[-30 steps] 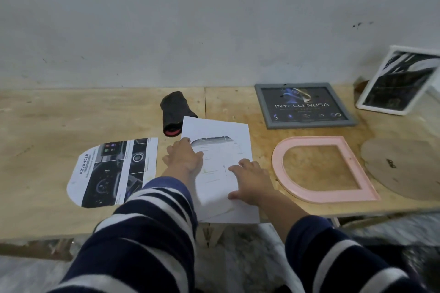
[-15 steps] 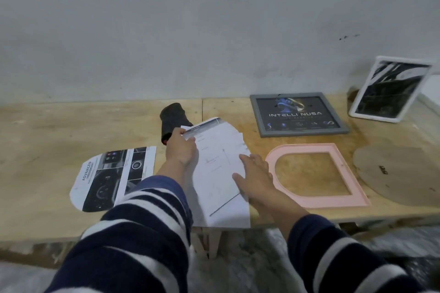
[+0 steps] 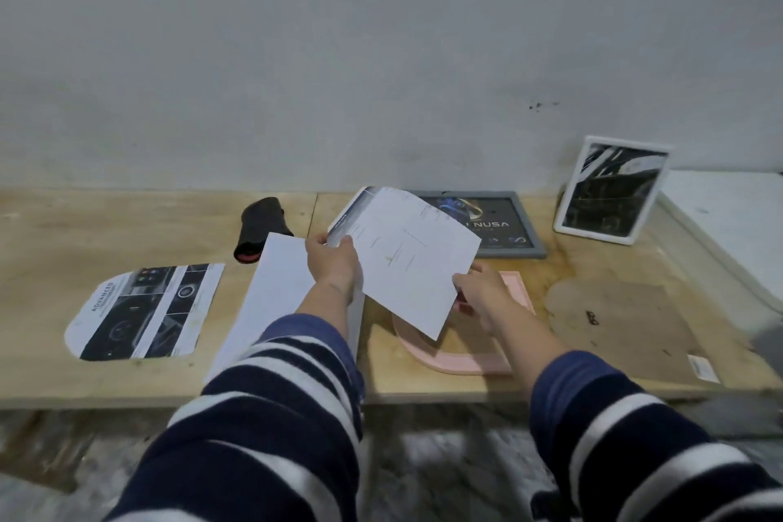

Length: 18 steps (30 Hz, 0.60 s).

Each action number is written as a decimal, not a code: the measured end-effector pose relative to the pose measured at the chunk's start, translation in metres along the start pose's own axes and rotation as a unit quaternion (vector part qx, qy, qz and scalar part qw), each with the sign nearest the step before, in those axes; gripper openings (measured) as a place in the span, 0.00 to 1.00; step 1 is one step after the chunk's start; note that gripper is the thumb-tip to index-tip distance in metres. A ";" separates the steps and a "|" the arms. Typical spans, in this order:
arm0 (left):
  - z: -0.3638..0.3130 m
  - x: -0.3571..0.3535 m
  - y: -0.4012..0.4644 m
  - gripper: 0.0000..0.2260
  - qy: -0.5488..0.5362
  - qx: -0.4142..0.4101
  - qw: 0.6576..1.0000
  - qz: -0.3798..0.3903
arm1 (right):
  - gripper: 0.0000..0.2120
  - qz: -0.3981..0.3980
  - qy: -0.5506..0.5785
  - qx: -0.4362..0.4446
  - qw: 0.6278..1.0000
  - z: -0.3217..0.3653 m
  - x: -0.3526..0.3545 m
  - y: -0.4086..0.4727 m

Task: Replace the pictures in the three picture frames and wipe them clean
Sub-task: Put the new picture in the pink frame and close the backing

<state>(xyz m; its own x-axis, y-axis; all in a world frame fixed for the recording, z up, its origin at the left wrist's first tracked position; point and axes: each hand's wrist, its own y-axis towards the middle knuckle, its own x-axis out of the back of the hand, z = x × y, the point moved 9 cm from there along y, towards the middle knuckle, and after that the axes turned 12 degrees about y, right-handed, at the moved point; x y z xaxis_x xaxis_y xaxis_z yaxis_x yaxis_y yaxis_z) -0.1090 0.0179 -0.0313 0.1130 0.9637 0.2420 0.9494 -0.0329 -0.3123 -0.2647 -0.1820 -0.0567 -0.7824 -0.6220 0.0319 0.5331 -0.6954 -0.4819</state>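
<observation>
The sheet (image 3: 406, 259) is in the air above the middle of the worktop (image 3: 84, 233), blank back towards us, tilted. The left hand (image 3: 332, 265) pinches its left edge; the right hand (image 3: 481, 295) grips its lower right edge. It hangs partly over the pink frame (image 3: 466, 360), which lies flat near the front edge with its curved end almost at the lip.

A thin sheet held at two edges can buckle or crease if the hands pull unevenly, and it looks larger than the pink opening, so I judge it may need trimming or it will not seat. A sweep of the right sleeve could nudge the pink frame off the front edge.

A second sheet (image 3: 275, 288) lies under the left forearm and overhangs the front edge; a drag of that arm could pull it to the floor.

Behind lies the grey frame (image 3: 521, 242), flat; the white frame (image 3: 610, 193) leans upright at the back right and could topple if bumped. The backing board (image 3: 627, 322) fills the right side. Open room lies to the left, between the cut print (image 3: 144, 309), the dark cloth (image 3: 260, 225) and the left end.
</observation>
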 end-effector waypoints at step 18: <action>0.070 -0.085 -0.086 0.25 0.326 -0.077 0.935 0.119 | 0.22 -0.012 -0.094 0.029 0.995 -0.013 0.128 0.020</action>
<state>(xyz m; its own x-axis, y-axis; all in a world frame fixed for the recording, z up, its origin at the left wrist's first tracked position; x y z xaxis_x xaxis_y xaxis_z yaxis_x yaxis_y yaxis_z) -0.2209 -0.0428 -0.0898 0.4330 0.5590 0.7071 0.9000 -0.3115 -0.3049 -0.3582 -0.2715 -0.0736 -0.7235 -0.6580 0.2086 0.5377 -0.7267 -0.4276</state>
